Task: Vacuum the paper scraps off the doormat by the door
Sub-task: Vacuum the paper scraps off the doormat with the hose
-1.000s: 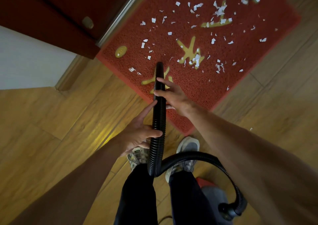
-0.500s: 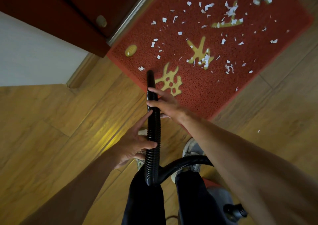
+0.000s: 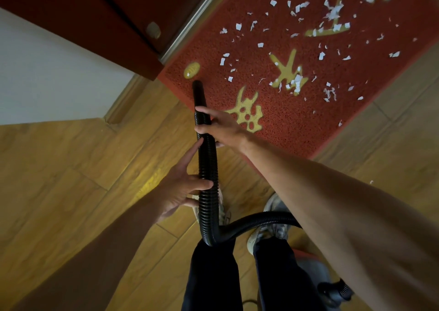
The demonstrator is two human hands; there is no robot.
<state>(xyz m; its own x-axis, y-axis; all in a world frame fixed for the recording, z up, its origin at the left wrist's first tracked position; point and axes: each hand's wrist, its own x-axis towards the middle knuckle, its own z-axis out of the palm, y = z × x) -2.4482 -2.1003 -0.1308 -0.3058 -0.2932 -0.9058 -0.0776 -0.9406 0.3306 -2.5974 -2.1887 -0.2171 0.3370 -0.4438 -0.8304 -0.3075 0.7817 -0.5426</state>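
— What's the lay of it?

— A wooden floor, and on it the red doormat, set against the foot of the dark door. The black vacuum hose runs straight out from the person's legs. Its long axis points at the doormat's near left corner, where the hose end sits just over the edge.

— Who holds it?

— Both hands. The right hand is forward, gripping with its fingers laid across the vacuum hose nearer the end. The left hand holds it further back, thumb over the ribbing and forefinger stretched along it. How far the fingers wrap behind, I cannot tell.

— And the paper scraps?

— The paper scraps are white bits strewn over the middle and far side of the doormat. Nearly all lie to the right of the hose end and beyond it, and the corner beneath it looks nearly bare.

— So the next move?

— I'd judge a sweep rightward and away across the doormat. The right hand would steer, being nearer the end, while the left feeds slack.
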